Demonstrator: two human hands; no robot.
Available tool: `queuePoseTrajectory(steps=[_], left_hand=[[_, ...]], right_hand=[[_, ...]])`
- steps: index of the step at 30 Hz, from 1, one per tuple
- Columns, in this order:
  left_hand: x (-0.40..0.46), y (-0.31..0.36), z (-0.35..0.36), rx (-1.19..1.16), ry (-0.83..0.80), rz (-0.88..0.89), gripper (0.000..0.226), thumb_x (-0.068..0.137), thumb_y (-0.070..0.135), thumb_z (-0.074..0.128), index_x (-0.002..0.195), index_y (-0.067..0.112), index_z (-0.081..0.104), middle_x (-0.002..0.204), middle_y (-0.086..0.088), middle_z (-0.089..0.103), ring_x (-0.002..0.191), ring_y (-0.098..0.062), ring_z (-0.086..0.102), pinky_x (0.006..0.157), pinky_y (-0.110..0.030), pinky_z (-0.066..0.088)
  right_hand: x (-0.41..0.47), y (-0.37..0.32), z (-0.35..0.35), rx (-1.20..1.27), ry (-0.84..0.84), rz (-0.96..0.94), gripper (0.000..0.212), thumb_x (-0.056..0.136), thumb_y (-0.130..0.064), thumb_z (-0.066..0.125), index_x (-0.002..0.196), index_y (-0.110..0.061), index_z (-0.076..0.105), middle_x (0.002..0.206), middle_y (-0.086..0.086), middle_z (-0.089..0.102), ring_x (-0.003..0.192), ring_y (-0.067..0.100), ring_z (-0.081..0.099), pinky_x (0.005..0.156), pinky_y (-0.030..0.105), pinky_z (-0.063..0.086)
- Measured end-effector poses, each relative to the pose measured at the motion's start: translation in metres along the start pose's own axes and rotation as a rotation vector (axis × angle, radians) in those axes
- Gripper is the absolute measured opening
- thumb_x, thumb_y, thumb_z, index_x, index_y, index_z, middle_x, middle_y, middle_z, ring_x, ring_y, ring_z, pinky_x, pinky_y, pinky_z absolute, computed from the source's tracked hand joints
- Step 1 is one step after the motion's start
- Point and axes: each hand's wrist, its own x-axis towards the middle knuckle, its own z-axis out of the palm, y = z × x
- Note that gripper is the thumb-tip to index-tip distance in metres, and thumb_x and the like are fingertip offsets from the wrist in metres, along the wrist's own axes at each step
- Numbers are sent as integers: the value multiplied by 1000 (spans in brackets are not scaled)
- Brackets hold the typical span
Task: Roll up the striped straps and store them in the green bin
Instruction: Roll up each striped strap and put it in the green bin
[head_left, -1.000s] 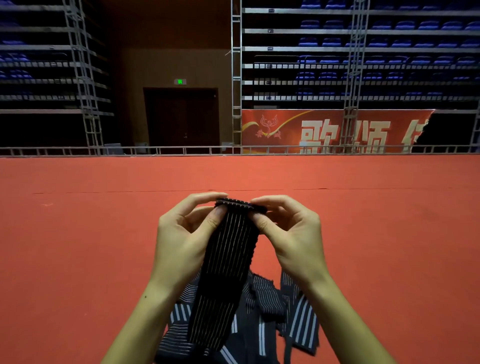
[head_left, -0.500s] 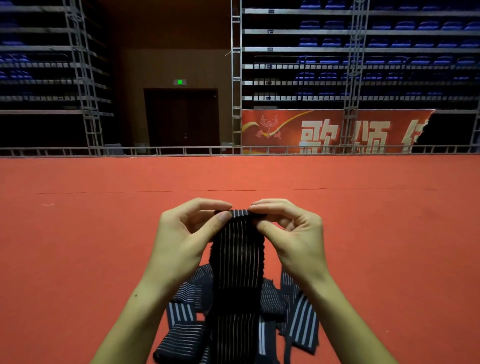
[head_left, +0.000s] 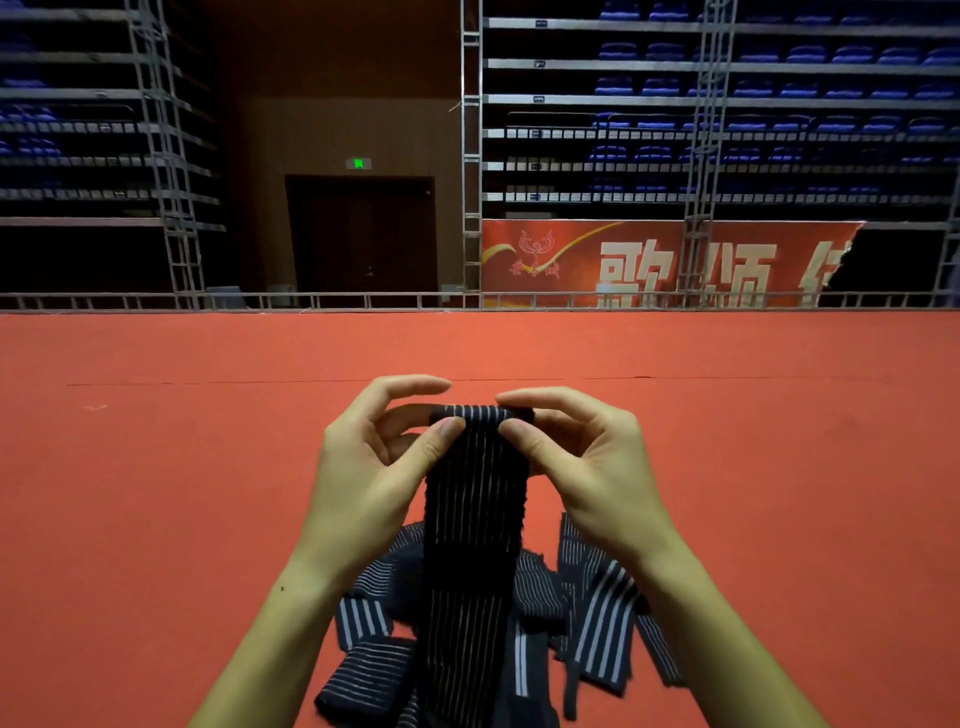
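The striped strap (head_left: 475, 525) hangs lengthwise at frame centre, long axis vertical, its folded top edge pinched by the left hand (head_left: 374, 467) and right hand (head_left: 582, 467) above the strap pile (head_left: 597, 613) at lower centre.

A red banner (head_left: 670, 265) hangs below the seating tiers on the right, behind the railing at the far edge of the red floor. It carries large pale Chinese characters: 歌 and 颂 can be read, and a third character is cut off where the banner's right end is torn or folded. Near the banner's left end sits a small bird-like emblem with tiny characters beneath it, too small to read. Above the dark double door, a small green lit exit sign (head_left: 358, 164) shows a pictogram; any lettering on it cannot be made out
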Motion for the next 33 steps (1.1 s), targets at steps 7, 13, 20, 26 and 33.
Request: queuePoseTrajectory(steps=[7,13,20,26,33], left_hand=[[4,4,-1,73,-81,-6,15,94,11,75,108,5,75,97,-13,81,94,-28,81,82,-35,66],[2,-4,1,1,-132,-81,14,96,8,73,110,5,76,98,-13,82,93,-19,80,77,-22,59],[9,-20,-2,23,-97,-59,20,94,-1,75,113,7,75,103,-10,82,97,-16,80,78,-20,60],[8,-32,-6,80,-75,-66,28,91,-5,77,116,9,74,110,-6,81,107,-18,78,91,-23,59],[-10,-38,-7,90,-18,-160,20,93,24,75,110,14,76,98,-7,83,94,-17,80,79,-25,62]], right_hand=[[-2,0,3,-28,7,-80,24,94,6,76,109,-12,79,105,3,82,102,22,79,88,36,63],[-2,13,1,-23,41,-89,24,90,12,76,103,-8,81,105,6,82,105,24,78,94,39,63],[0,25,2,-23,-2,36,30,93,7,75,110,-17,79,105,3,82,97,28,78,86,43,65],[-1,33,4,-24,-72,109,17,101,-14,73,118,-18,75,98,11,81,92,30,79,79,53,65],[-10,46,13,-28,22,59,20,97,-2,75,109,-18,79,100,2,81,92,18,77,75,30,59]])
